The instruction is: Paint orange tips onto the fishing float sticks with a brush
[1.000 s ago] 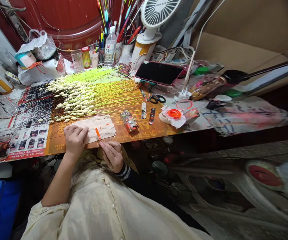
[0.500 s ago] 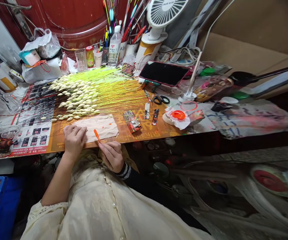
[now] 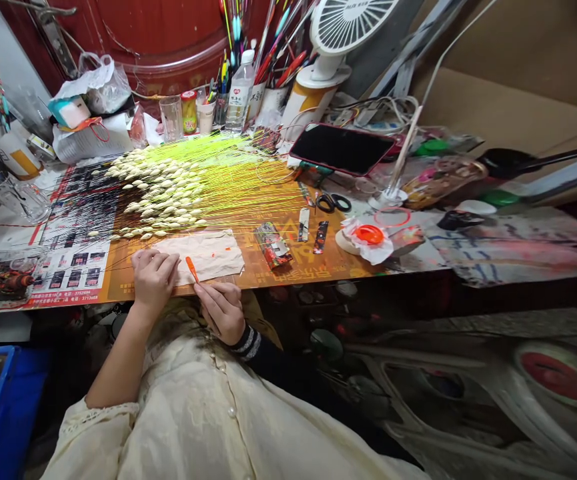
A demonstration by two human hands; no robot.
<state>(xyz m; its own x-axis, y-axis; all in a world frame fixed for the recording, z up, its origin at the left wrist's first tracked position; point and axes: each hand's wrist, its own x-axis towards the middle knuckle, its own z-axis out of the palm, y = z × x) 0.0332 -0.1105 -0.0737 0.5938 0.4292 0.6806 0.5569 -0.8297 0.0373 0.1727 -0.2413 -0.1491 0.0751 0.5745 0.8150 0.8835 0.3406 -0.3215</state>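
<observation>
The right hand (image 3: 223, 310) sits at the near edge of the bench (image 3: 318, 260), its fingers pinched narrowly around a thin stick with a bright orange tip (image 3: 191, 267). The stick slants up and away from the fingers, and its tip is over the near edge of a pale, creased paper sheet with orange smears (image 3: 211, 253).

The left hand (image 3: 154, 277) lies palm down just left of the orange tip, fingers close together and bent, on the sheet's left corner. Whether it pins anything beneath cannot be told.

Beyond both hands spreads a wide heap of slim fishing floats with white bodies and yellow-green stems (image 3: 168, 193), the nearest bodies just past the sheet. To the right of the right hand lie a small crumpled printed packet (image 3: 273, 245), then a round orange lid in white tissue (image 3: 369, 235), with black-handled scissors (image 3: 335, 202) beyond them. Farther back on that side a dark-screened phone in a red case (image 3: 342, 148) leans, with a white desk fan (image 3: 348, 27) behind it.
</observation>
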